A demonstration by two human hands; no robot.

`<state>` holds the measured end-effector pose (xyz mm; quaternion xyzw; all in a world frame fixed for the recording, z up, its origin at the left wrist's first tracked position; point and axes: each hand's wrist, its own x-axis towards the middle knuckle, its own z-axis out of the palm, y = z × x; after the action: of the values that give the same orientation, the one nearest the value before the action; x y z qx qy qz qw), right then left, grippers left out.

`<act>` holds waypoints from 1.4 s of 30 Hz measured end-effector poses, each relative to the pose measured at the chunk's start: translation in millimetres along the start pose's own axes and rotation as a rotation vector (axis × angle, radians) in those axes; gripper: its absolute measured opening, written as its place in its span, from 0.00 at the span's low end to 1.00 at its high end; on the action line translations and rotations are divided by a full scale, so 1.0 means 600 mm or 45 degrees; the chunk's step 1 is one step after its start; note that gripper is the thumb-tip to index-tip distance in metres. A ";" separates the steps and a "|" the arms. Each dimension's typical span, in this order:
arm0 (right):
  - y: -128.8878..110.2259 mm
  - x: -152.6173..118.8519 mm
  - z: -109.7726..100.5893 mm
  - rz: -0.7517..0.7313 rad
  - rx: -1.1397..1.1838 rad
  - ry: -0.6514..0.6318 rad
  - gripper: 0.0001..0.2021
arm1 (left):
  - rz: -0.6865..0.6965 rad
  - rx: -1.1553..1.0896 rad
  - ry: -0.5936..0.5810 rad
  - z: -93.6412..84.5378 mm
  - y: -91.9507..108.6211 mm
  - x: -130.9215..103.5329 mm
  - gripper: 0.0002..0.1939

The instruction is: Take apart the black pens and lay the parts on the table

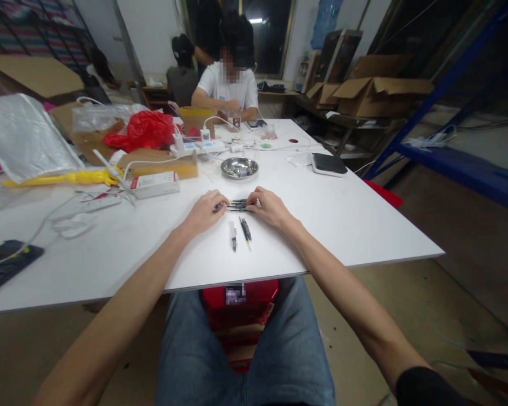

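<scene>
Several slim dark pens (237, 205) lie side by side across the white table, pointing left and right. My left hand (207, 210) has its fingers closed about their left ends. At the right ends, the fingers of my right hand (267, 206) are closed in the same way. Nearer to me lie a clear-and-black pen part (233, 237) and, beside it, dark pen pieces (246, 231) with a pale tip. Past my hands stands a shiny round metal dish (239, 167), whose contents I cannot make out.
On the left are a white box (154, 184), a yellow object (76, 178), cables and a red plastic bag (146, 129). A power strip (198, 148) sits behind the dish. A black-topped device (329, 164) lies to the right. Another person (232, 90) sits across the white table (364, 225).
</scene>
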<state>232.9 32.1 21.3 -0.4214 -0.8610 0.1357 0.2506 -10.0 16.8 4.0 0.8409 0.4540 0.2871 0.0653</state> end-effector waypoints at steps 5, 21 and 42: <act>0.006 0.001 0.008 -0.079 0.036 -0.059 0.02 | 0.017 0.002 0.002 -0.007 -0.001 -0.003 0.08; -0.050 -0.001 0.030 0.060 0.340 0.129 0.09 | -0.068 0.157 0.154 -0.015 0.018 -0.004 0.12; -0.033 0.045 0.017 -0.308 0.060 0.179 0.10 | -0.398 0.510 -0.016 -0.028 0.042 -0.005 0.15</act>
<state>200.3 41.3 30.0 -0.3169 -0.8824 0.0947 0.3347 -2.2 -2.8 25.6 0.7584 0.6260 0.1727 -0.0564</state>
